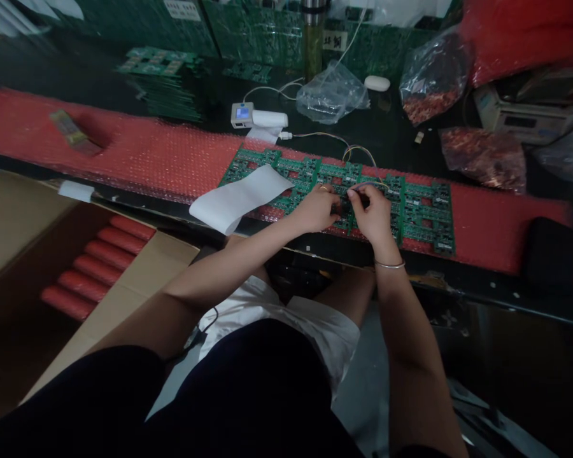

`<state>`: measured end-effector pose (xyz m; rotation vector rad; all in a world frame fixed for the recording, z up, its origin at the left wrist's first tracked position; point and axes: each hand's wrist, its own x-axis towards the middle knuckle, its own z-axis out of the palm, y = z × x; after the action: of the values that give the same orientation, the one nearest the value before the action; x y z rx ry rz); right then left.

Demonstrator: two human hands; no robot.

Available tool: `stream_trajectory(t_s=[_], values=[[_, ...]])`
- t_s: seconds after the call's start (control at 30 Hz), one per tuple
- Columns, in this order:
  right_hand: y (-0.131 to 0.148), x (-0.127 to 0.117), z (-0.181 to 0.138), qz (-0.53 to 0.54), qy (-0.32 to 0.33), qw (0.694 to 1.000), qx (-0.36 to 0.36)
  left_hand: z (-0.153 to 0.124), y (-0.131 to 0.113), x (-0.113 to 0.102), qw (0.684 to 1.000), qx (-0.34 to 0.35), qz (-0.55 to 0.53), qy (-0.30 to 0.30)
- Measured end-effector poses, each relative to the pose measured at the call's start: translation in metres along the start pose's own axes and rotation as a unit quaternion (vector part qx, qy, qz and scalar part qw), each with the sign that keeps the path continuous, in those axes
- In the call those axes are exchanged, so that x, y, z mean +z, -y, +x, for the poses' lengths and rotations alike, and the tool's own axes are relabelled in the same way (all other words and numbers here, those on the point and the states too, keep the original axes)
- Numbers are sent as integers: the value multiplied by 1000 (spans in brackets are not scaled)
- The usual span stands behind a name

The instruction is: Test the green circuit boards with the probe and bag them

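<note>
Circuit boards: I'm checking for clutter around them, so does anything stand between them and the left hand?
Nothing visible does: the left hand is at the circuit boards. The white paper strip covers part of them, but to the left of that hand.

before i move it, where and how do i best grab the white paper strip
Probably pinch the white paper strip at its left end, coming from the left: that end curls past the near edge of the bubble wrap, while the other overlaps circuit boards.
</note>
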<state>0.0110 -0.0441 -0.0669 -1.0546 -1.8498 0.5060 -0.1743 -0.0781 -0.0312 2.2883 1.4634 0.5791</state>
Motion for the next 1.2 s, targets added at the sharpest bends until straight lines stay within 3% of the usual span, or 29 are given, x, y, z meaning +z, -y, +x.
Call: stream_trajectory(t_s=[0.13, 0.33, 0.47, 0.57, 0.7, 0.87, 1.03, 1.2], values=[[1, -1, -1, -1, 1, 1000, 12, -29, -5, 8, 996, 43, 25, -70], [6, -6, 4, 17, -9, 999, 31, -54, -10, 16, 984, 89, 145, -55], [14, -1, 12, 22, 42, 999, 7, -59, -11, 13, 986, 92, 137, -37], [18, 8, 17, 20, 77, 997, -17, -76, -10, 1, 986, 85, 114, -84], [18, 20, 23, -10, 86, 995, -45, -112, 5, -43, 975, 14, 100, -197], [20, 25, 29, -39, 117, 991, -54, -154, 64, -102, 944, -143, 87, -285], [22, 24, 32, -59, 145, 984, -88, -180, 118, -114, 942, -236, 19, -238], [24, 24, 33, -89, 154, 979, -98, -191, 119, -115, 930, -282, -97, -215]])
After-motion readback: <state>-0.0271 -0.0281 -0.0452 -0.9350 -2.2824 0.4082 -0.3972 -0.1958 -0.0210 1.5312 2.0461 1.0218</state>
